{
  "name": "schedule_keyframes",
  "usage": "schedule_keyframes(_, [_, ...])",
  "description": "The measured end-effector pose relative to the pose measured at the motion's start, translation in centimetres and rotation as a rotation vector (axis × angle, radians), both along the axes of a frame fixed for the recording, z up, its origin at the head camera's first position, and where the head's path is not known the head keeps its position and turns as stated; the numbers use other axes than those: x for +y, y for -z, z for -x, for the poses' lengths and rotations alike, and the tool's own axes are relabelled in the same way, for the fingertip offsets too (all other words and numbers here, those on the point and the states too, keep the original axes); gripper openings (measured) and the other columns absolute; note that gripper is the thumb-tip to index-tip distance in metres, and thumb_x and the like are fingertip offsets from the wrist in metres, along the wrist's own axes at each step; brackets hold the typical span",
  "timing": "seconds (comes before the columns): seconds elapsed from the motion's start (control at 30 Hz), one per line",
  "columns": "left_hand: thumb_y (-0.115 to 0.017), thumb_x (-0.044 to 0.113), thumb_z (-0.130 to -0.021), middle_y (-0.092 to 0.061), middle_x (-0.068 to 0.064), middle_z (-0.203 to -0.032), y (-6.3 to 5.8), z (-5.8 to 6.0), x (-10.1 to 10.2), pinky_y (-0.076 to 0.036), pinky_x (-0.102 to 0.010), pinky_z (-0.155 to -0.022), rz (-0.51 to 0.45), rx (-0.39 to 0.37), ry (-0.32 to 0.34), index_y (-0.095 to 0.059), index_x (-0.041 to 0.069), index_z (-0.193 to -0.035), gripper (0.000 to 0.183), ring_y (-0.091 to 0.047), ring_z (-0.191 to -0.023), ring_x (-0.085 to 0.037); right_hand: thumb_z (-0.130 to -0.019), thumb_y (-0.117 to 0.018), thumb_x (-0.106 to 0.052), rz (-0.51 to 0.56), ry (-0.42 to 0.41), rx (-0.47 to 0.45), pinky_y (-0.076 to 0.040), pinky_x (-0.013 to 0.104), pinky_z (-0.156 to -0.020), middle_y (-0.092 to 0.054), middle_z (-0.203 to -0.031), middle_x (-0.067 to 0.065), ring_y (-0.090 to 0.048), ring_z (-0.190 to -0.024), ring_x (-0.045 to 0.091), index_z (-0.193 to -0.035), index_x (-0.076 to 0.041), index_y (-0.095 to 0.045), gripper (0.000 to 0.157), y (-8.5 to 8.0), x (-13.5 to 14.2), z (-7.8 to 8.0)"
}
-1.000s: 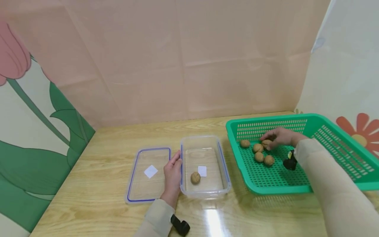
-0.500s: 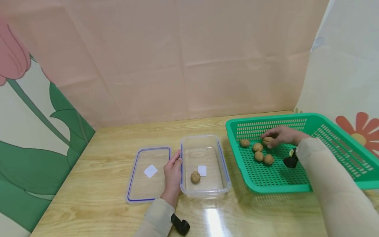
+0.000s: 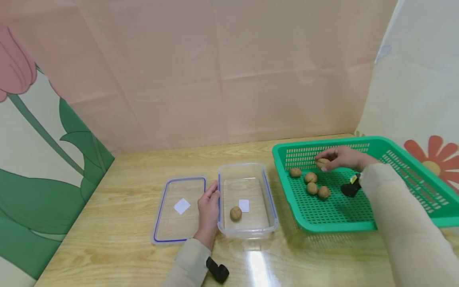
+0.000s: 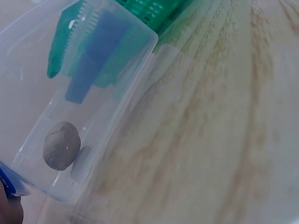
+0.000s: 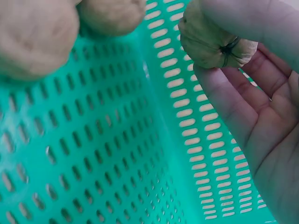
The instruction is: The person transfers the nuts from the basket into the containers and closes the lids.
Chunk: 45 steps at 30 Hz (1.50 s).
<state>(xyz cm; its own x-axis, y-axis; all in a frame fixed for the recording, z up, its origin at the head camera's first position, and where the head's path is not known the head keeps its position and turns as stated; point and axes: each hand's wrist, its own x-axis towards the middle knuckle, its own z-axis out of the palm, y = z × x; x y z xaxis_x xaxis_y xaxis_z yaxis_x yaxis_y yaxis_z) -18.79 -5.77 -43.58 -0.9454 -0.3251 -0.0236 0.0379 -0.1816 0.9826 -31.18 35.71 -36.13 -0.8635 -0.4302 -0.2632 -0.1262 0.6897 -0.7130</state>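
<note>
My right hand (image 3: 342, 157) pinches a walnut (image 3: 322, 162) between thumb and fingers, raised above the floor of the green basket (image 3: 344, 228). In the right wrist view the held walnut (image 5: 212, 39) is near the fingertips, beside the slotted wall. Several other walnuts (image 3: 310, 178) lie in the basket's left part. My left hand (image 3: 208, 209) rests along the left wall of a clear plastic container (image 3: 247, 230), its fingers fairly straight. One walnut (image 3: 235, 214) lies inside that container, also visible through the wall in the left wrist view as a greyish walnut (image 4: 62, 145).
Left of the container a clear lid (image 3: 179, 225) with a blue seal lies flat, partly behind my left hand. White paper squares show on the lid (image 3: 182, 206) and in the container (image 3: 244, 205). A pink-covered wall (image 3: 222, 79) closes off the table's back.
My right hand has lifted the pinched walnut up from the other walnuts in the basket. The left hand and the container have stayed in place.
</note>
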Motion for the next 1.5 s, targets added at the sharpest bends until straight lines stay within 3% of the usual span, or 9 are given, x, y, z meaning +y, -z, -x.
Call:
schedule_keyframes(0.13, [-0.049,0.003,-0.089,-0.051,-0.011,-0.134,0.0,0.0,0.0,-0.032,-0.036,-0.110,0.003,0.003,0.004,-0.054,0.001,-0.126,0.037,-0.037,-0.132,-0.026,-0.081,-0.070,-0.023,0.010,0.015,0.029,-0.042,0.052,-0.098,-0.048,-0.133,0.023,-0.043,-0.122,0.042,-0.131,0.001,-0.048,0.059,-0.5,-0.5,0.0])
schedule_keyframes(0.4, [-0.049,0.003,-0.089,-0.051,-0.011,-0.134,0.1,0.0,-0.1,-0.028,-0.038,-0.112,0.013,0.001,0.000,-0.053,-0.001,-0.126,0.037,-0.036,-0.133,-0.026,-0.082,-0.069,-0.026,0.064,0.044,0.036,-0.048,0.032,-0.089,-0.057,-0.122,0.006,-0.053,-0.104,0.009,-0.131,-0.003,-0.049,0.057,-1.1,-1.4,-0.1])
schedule_keyframes(0.5, [-0.049,0.003,-0.089,-0.051,-0.011,-0.134,0.0,0.0,-0.1,-0.029,-0.037,-0.112,0.014,0.002,-0.004,-0.053,-0.001,-0.126,0.037,-0.036,-0.133,-0.026,-0.083,-0.068,-0.025,0.094,0.044,0.029,-0.045,0.033,-0.092,-0.060,-0.117,0.000,-0.055,-0.101,0.006,-0.131,-0.004,-0.049,0.056,-1.5,-1.9,-0.1])
schedule_keyframes(0.63, [-0.048,0.003,-0.089,-0.051,-0.012,-0.134,0.0,-0.1,0.0,-0.029,-0.038,-0.112,0.010,0.003,-0.004,-0.053,-0.002,-0.126,0.037,-0.036,-0.133,-0.026,-0.084,-0.067,-0.026,0.115,0.018,0.038,-0.040,0.047,-0.100,-0.058,-0.120,-0.004,-0.051,-0.104,0.001,-0.131,-0.006,-0.050,0.054,-2.1,-2.8,-0.5])
schedule_keyframes(0.73, [-0.048,0.002,-0.089,-0.050,-0.013,-0.134,0.0,-0.1,0.0,-0.030,-0.039,-0.111,0.013,0.008,-0.004,-0.053,-0.002,-0.126,0.037,-0.036,-0.133,-0.027,-0.084,-0.066,-0.026,0.140,0.001,0.035,-0.038,0.050,-0.101,-0.057,-0.122,-0.005,-0.050,-0.105,0.000,-0.131,-0.007,-0.050,0.053,-2.6,-3.6,-0.8])
schedule_keyframes(0.9, [-0.048,0.003,-0.090,-0.050,-0.012,-0.134,0.0,-0.1,0.0,-0.030,-0.038,-0.111,0.014,0.005,-0.001,-0.053,-0.001,-0.126,0.037,-0.036,-0.133,-0.027,-0.086,-0.065,-0.021,0.200,-0.029,0.043,-0.045,0.031,-0.093,-0.060,-0.115,-0.009,-0.054,-0.103,0.004,-0.129,-0.005,-0.051,0.048,-3.0,-4.9,-0.9])
schedule_keyframes(1.03, [-0.048,0.003,-0.090,-0.049,-0.012,-0.136,0.0,-0.2,0.0,-0.030,-0.037,-0.111,0.002,-0.005,0.007,-0.052,0.000,-0.127,0.037,-0.036,-0.133,-0.026,-0.086,-0.065,-0.018,0.258,-0.044,0.063,-0.049,0.025,-0.084,-0.063,-0.109,-0.007,-0.057,-0.098,0.010,-0.127,-0.004,-0.053,0.045,-3.2,-5.8,-1.1])
schedule_keyframes(1.37, [-0.048,0.004,-0.090,-0.050,-0.011,-0.135,0.1,-0.2,0.0,-0.030,-0.038,-0.111,0.014,0.001,0.007,-0.053,0.000,-0.127,0.038,-0.035,-0.133,-0.026,-0.086,-0.061,-0.006,0.449,-0.166,0.055,-0.053,0.026,-0.079,-0.065,-0.101,-0.004,-0.059,-0.090,0.011,-0.121,-0.008,-0.058,0.035,-3.7,-8.2,-1.3])
schedule_keyframes(1.5, [-0.048,0.004,-0.090,-0.050,-0.011,-0.135,0.1,-0.1,0.0,-0.030,-0.037,-0.111,0.010,0.002,0.006,-0.053,0.001,-0.127,0.037,-0.035,-0.133,-0.026,-0.085,-0.062,-0.004,0.491,-0.211,0.093,-0.050,0.021,-0.084,-0.064,-0.109,-0.009,-0.056,-0.102,0.005,-0.119,-0.009,-0.060,0.034,-4.0,-9.7,-1.4])
